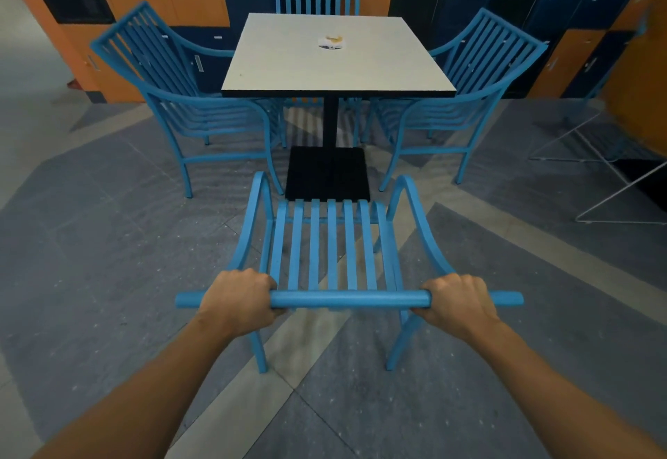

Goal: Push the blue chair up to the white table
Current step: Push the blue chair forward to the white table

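Blue chair [326, 253] is gripped at its top rail by both hands: left hand [236, 300] and right hand [460, 305], each grip wrapped tight round the rail. Chair sits in front of the white counter [335, 58], facing it, its front edge just at the counter's black base [326, 173], seat not yet under the top. Step in hand: the push. A straight shove forward is called for next, kept centred between the two side chairs [187, 97] [465, 97].
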`<state>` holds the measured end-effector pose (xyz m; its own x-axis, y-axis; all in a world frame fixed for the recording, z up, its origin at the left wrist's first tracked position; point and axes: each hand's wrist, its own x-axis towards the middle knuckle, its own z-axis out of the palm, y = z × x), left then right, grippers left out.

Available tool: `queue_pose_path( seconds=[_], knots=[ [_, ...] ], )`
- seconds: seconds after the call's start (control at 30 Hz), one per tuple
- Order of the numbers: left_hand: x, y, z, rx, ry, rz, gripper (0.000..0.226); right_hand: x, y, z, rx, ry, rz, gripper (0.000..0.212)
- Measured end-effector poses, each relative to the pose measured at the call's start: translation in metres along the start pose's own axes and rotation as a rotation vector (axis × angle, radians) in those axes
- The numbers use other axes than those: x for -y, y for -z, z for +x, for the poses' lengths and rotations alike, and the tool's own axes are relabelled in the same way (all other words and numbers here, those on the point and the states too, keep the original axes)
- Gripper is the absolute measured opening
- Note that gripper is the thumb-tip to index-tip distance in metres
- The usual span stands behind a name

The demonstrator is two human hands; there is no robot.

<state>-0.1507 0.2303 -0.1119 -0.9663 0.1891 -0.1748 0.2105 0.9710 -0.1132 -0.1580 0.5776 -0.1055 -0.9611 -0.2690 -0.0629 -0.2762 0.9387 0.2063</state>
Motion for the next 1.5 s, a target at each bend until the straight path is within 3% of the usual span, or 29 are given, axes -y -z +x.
queue_pose_path(
  seconds=[0.63, 1.13, 1.5],
  knots=[
    [0.023, 0.029, 0.159, -0.009, 0.001, -0.022, 0.043, -0.056, -0.002, 0.164, -0.016, -0.009, 0.02, 0.035],
    [0.046, 0.043, 0.236, -0.026, -0.015, -0.029, 0.039, -0.069, 0.001, 0.245, 0.018, -0.072, 0.03, 0.031],
    [0.035, 0.05, 0.268, -0.013, 0.073, -0.05, 0.035, -0.093, 0.002, 0.279, 0.006, -0.02, 0.034, 0.029]
  ],
)
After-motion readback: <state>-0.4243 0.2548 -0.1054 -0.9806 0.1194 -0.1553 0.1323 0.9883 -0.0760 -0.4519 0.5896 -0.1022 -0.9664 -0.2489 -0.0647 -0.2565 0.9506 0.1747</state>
